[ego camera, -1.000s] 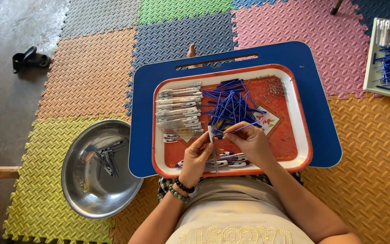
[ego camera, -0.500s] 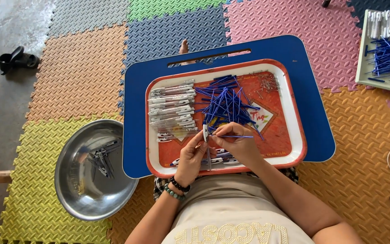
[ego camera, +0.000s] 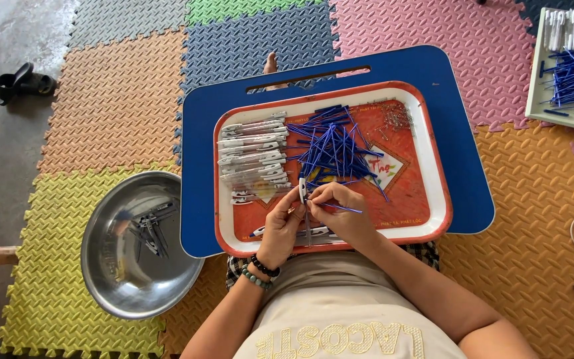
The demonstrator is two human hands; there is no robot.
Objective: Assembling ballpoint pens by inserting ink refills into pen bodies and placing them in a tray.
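Observation:
My left hand (ego camera: 282,225) pinches a white pen barrel (ego camera: 302,190), held upright over the near part of the red tray (ego camera: 437,193). A thin blue refill (ego camera: 340,207) is gripped in my right hand (ego camera: 343,214) with its tip against the barrel. A heap of blue refills (ego camera: 335,147) lies in the tray's middle. White pen barrels (ego camera: 254,154) are stacked in a row on its left side. A few assembled pens (ego camera: 313,233) lie by the tray's near rim, partly under my hands.
The tray rests on a blue lap table (ego camera: 197,166) over coloured foam floor mats. A steel bowl (ego camera: 111,266) with several grey pieces stands at my left. A second tray (ego camera: 536,93) with refills and barrels sits at the far right. A black sandal (ego camera: 24,81) lies far left.
The view has shifted slightly. My hands stay together over the tray, and the right hand has brought the blue refill closer to the barrel.

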